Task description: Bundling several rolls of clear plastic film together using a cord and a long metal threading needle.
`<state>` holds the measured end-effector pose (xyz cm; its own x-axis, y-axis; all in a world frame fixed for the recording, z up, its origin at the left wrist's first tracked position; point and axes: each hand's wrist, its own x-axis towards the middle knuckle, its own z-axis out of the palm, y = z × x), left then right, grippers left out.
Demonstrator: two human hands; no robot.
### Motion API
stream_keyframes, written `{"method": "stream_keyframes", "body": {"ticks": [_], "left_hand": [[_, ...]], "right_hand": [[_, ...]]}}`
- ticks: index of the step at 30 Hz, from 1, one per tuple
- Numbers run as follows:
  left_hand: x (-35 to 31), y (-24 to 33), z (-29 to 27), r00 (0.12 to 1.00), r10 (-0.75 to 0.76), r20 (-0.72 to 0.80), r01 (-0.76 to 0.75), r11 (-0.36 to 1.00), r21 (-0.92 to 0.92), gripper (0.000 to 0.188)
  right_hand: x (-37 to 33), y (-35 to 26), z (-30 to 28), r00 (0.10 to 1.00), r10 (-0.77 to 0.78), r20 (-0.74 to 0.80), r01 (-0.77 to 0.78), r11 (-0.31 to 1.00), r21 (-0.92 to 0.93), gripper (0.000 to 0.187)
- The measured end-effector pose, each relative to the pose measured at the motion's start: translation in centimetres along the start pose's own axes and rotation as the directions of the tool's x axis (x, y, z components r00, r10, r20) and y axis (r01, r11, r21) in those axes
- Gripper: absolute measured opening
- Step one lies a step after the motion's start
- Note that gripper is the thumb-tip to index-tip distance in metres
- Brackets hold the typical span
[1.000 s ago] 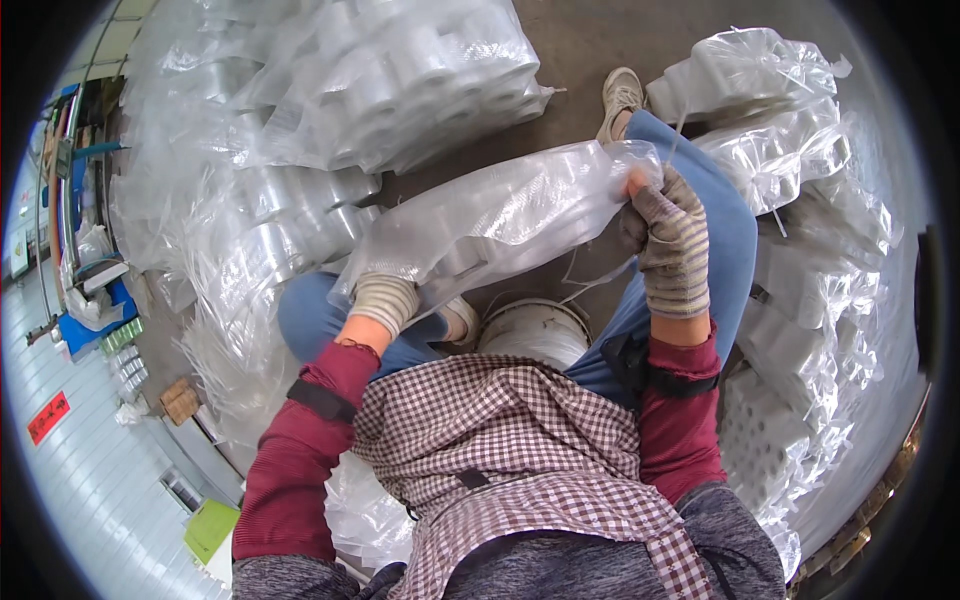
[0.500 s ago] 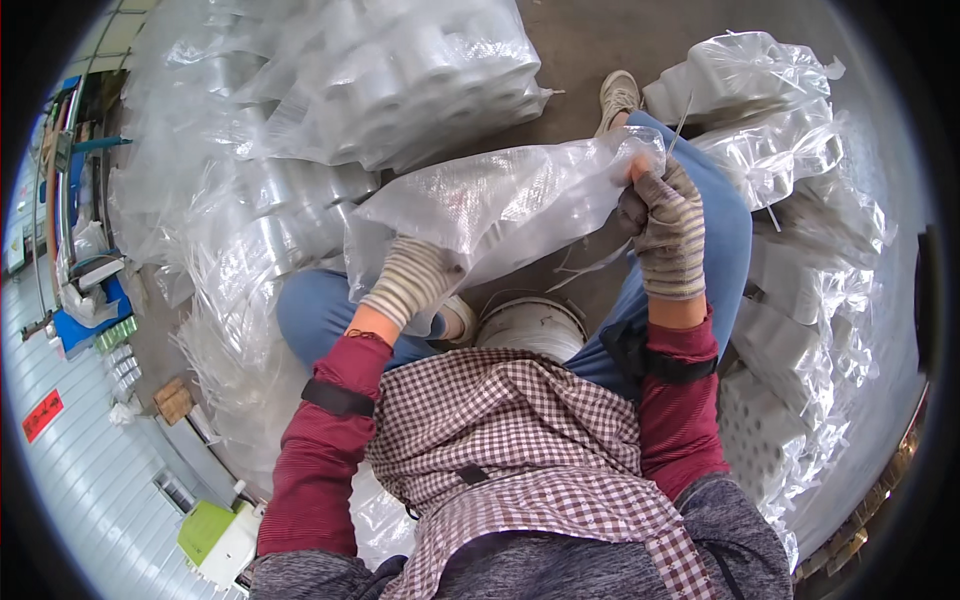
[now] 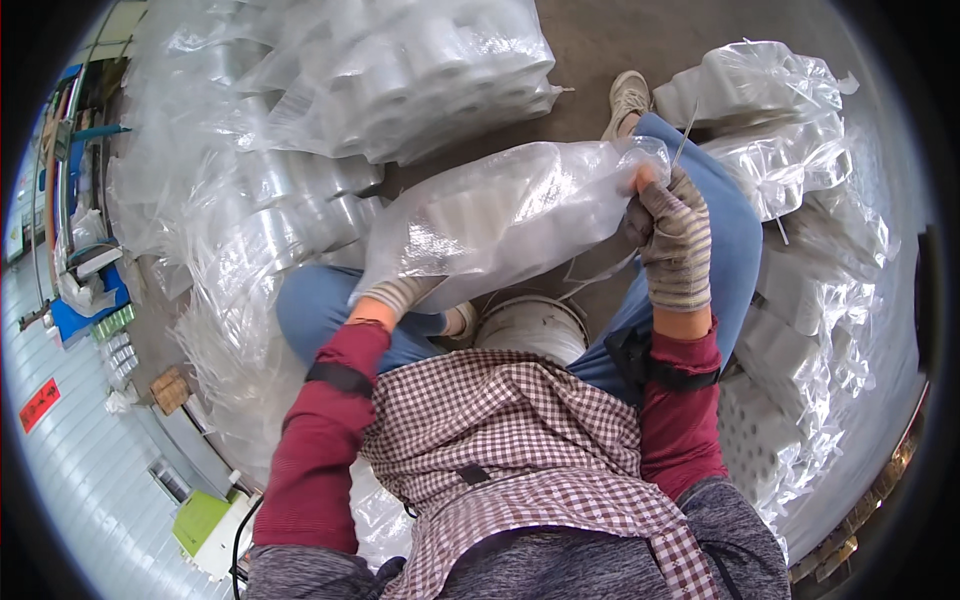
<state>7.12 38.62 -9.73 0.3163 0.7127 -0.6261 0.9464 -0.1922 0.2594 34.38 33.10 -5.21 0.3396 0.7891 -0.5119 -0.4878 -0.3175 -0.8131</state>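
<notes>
A translucent plastic bag point(image 3: 540, 200) stretches between my hands, above my knees. My right hand point(image 3: 672, 225), in a striped fingerless-looking glove, is closed on the bag's gathered right end. A thin pale strip point(image 3: 688, 132) sticks up beside those fingers. My left hand point(image 3: 398, 292), in a matching glove, reaches into the bag's left opening. Only its wrist and cuff show plainly; its fingers are a dim shape through the plastic. Below the bag, between my legs, stands a round white bucket point(image 3: 532, 325).
Large clear bags of white rolls point(image 3: 430, 75) are piled ahead and to the left. More bagged rolls point(image 3: 770, 160) are stacked along my right side. Loose clear plastic sheets point(image 3: 235, 340) lie by my left knee. A green and white object point(image 3: 205, 525) stands at the lower left.
My left hand has slid deeper into the bag, which now looks fuller and rounder. My right hand keeps its hold on the far end.
</notes>
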Motion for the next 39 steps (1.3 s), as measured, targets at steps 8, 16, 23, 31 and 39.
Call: {"method": "stream_keyframes", "body": {"ticks": [8, 16, 23, 31, 39], "left_hand": [[-0.8, -2.5, 2.8, 0.922, 0.257, -0.291, -0.184, 0.949, 0.256, 0.042], [-1.6, -3.3, 3.9, 0.868, 0.262, -0.422, -0.271, 0.962, 0.04, 0.037], [-1.7, -6.2, 7.3, 0.932, 0.01, -0.363, -0.039, 0.997, -0.073, 0.031], [-10.1, -1.6, -2.9, 0.691, 0.14, -0.709, -0.189, 0.982, 0.01, 0.047], [-6.7, -10.0, -3.3, 0.923, -0.339, -0.181, 0.383, 0.854, 0.352, 0.073]], "right_hand": [[-0.2, -0.3, 0.5, 0.999, -0.002, 0.046, 0.002, 1.0, 0.014, 0.017], [-0.3, 0.2, 0.6, 0.998, -0.002, 0.061, 0.002, 1.0, -0.012, 0.018], [-0.3, 0.5, 1.1, 0.997, -0.023, 0.074, 0.026, 0.999, -0.036, 0.019], [0.1, 0.5, 0.5, 0.997, -0.055, 0.048, 0.057, 0.997, -0.049, 0.019], [0.4, 1.0, 0.6, 0.985, -0.17, 0.032, 0.172, 0.98, -0.104, 0.021]]}}
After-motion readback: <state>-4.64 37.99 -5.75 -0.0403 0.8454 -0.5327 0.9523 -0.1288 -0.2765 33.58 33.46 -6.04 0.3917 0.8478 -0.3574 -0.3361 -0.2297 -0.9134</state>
